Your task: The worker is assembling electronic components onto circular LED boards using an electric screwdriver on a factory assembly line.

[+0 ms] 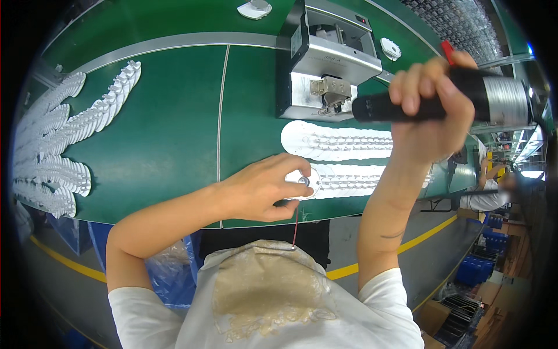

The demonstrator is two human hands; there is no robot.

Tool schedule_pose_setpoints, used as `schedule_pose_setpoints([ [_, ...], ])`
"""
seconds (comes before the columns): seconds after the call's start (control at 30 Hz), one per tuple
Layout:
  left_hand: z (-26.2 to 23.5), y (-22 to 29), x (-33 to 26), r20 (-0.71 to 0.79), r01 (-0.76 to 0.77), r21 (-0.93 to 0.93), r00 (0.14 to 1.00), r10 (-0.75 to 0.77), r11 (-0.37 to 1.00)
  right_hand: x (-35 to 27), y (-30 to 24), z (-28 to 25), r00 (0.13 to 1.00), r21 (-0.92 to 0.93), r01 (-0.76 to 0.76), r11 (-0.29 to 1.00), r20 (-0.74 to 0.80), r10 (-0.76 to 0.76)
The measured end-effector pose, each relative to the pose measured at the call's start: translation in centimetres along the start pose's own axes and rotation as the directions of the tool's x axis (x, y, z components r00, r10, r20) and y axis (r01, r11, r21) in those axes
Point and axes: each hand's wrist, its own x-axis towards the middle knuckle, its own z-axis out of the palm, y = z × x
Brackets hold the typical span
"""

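Raised at the right, my right hand is wrapped round a black electric screwdriver with a silver band, smeared by motion. The tool's narrow left end is by the front of a silver and black screw feeder. My left hand has its thumb and fingers bent round a white round plastic part with a small round metallic piece on it. That part lies at the left end of the nearer row of overlapping white parts. A thin red wire hangs below my left fingers.
A second row of white parts lies just beyond. Several stacked rows of white parts fan out at the far left of the green table. Loose white pieces sit farther back. At the far right another person's sleeve shows.
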Motion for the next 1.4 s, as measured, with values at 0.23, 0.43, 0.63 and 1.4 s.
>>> schedule_pose_setpoints([
  [0.23, 0.3, -0.2, -0.2, -0.053, -0.044, -0.009, 0.998, 0.044, 0.999, 1.9, 2.7, 1.0, 0.996, -0.207, -0.059, 0.977, -0.079, 0.044],
  [0.43, 0.5, -0.3, -0.3, -0.06, -0.042, -0.018, 0.997, 0.041, 0.999, 1.8, 3.2, 0.5, 0.99, -0.215, -0.141, 0.966, -0.05, 0.133],
  [0.63, 0.4, -0.3, -0.3, -0.065, -0.033, -0.004, 0.997, 0.033, 0.999, -3.2, 0.7, -0.3, 0.981, 0.119, -0.189, 0.975, 0.076, 0.18],
  [1.4, 0.1, 0.1, -0.3, 0.009, 0.058, -0.064, 0.998, -0.057, 0.996, -10.5, -1.8, 2.4, 0.98, -0.126, -0.192, 0.973, 0.033, 0.198],
])
